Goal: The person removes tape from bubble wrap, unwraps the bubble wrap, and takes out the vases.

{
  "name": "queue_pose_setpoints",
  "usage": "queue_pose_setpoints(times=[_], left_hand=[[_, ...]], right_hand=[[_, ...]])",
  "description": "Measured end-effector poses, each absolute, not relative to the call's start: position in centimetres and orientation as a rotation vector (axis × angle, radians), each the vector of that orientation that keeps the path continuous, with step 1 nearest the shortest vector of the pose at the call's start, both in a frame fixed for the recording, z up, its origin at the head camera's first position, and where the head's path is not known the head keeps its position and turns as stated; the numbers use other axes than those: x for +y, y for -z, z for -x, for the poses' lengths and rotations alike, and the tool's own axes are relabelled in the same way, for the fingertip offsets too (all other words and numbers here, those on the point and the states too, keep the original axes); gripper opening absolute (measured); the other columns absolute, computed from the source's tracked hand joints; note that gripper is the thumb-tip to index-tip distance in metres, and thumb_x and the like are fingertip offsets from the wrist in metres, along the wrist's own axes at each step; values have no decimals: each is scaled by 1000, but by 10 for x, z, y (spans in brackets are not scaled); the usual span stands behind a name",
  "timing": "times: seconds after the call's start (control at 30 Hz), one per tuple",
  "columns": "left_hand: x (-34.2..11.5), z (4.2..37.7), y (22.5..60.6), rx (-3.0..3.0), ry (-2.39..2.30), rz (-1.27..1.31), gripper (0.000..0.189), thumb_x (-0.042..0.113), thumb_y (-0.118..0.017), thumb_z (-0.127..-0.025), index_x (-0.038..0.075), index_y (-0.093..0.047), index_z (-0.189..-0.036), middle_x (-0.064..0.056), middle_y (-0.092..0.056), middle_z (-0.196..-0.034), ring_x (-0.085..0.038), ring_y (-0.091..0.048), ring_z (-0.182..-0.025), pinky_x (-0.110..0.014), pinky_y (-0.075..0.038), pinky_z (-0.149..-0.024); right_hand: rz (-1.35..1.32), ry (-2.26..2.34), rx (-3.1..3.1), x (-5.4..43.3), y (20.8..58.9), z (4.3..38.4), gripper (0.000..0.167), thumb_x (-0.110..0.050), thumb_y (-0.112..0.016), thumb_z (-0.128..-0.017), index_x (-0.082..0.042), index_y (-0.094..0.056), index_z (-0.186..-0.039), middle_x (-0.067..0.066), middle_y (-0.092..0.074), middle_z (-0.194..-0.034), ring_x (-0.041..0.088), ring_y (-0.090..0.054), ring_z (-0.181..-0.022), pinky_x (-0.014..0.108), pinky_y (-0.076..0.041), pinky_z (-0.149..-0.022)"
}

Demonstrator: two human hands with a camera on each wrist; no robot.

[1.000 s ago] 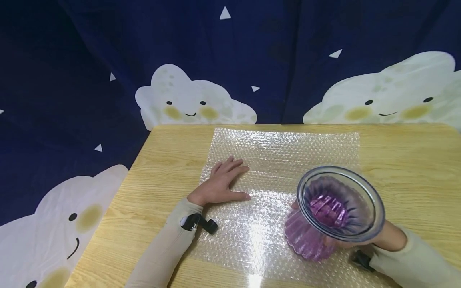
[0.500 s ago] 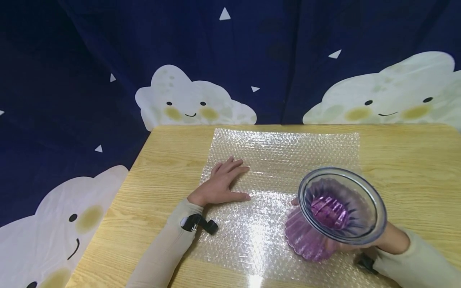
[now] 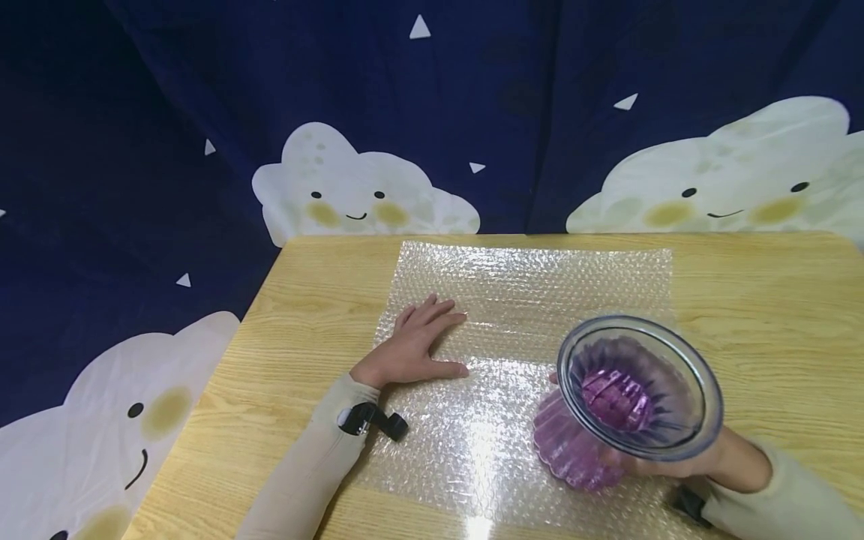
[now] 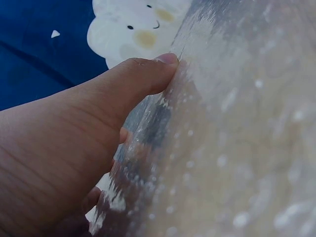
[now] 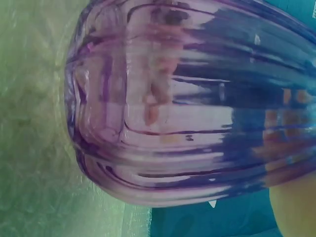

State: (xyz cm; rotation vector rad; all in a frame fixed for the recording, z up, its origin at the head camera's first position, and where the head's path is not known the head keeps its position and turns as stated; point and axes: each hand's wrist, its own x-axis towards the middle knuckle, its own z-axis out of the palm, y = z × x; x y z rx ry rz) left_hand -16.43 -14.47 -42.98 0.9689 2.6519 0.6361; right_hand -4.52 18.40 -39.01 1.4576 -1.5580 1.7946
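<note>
A ribbed glass vase with a wide flared rim shades from purple at its base to bluish at the mouth. My right hand grips it from the right side, partly hidden behind the rim. The right wrist view has the vase's purple base close over the wrap; whether they touch I cannot tell. My left hand rests spread on the left part of a sheet of bubble wrap. In the left wrist view, its thumb lies against the wrap's surface.
The bubble wrap lies flat on a wooden table, with bare wood to its left and right. Behind the table hangs a dark blue curtain with smiling clouds. A small black device is strapped to the left sleeve.
Almost nothing differs. My right wrist has shifted slightly right and down while the vase stays in nearly the same spot. The left hand keeps its place on the bubble wrap.
</note>
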Motion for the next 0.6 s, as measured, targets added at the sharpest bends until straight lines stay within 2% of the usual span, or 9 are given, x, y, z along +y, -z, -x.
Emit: queue_pose_setpoints(times=[0.33, 0.6], left_hand=[[-144, 165, 430, 2654, -640, -975, 90, 62, -74, -86, 26, -38, -160, -6, -22, -174, -35, -5, -164, -60, -3, -132], [-144, 165, 431, 2655, -636, -975, 90, 62, -74, -86, 26, -37, -160, -6, -21, -175, -34, -5, -165, -60, -3, -132]], right_hand=[[-1280, -1896, -1695, 191, 392, 37, 89, 4, -84, -72, 17, -36, -146, 10, -56, -148, 15, -54, -139, 21, -41, -119], [-1258, -1962, -1673, 188, 391, 33, 99, -3, -88, -77, 17, -25, -151, 11, -56, -149, 15, -54, -139, 20, -40, -119]])
